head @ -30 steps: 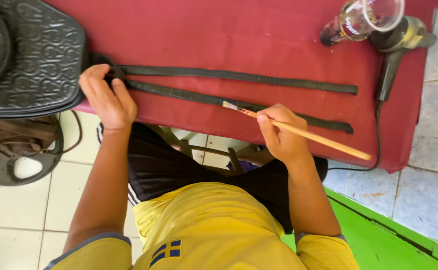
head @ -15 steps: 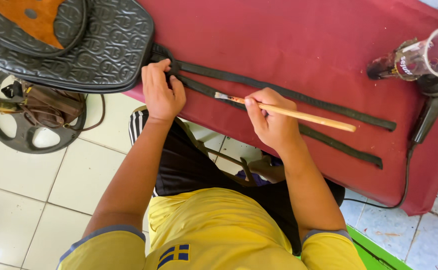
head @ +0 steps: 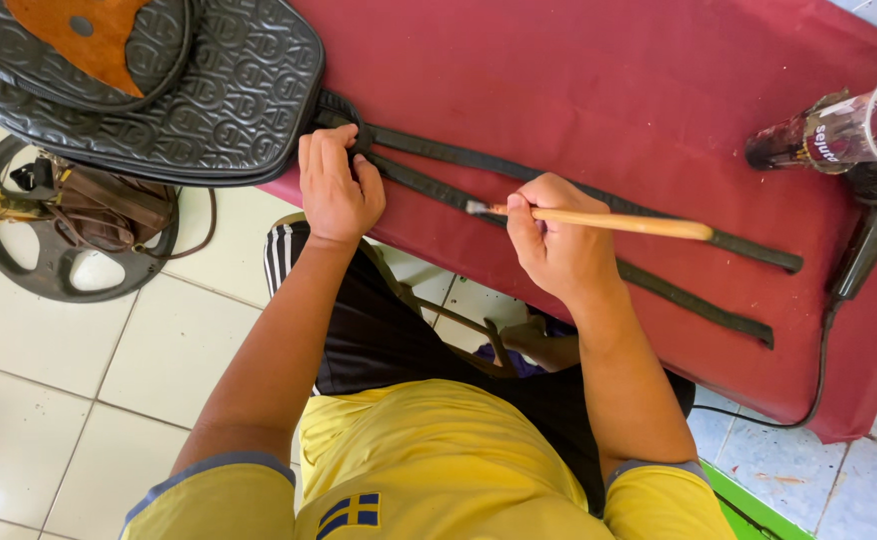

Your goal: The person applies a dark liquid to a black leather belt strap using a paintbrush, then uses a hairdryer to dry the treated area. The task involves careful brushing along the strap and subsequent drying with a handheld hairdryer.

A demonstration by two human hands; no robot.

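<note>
brush tip has slid toward nine o'clock along the near strap, gripped by the right hand; left hand presses the straps flat, probably pinching nothing.

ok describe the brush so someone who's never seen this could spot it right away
Start at the red-covered table, where two dark straps run out from the black embossed bag. The brush lies across them, held in the right hand. It is the only pale wooden stick there, its small bristle tip touching the nearer strap.
</note>
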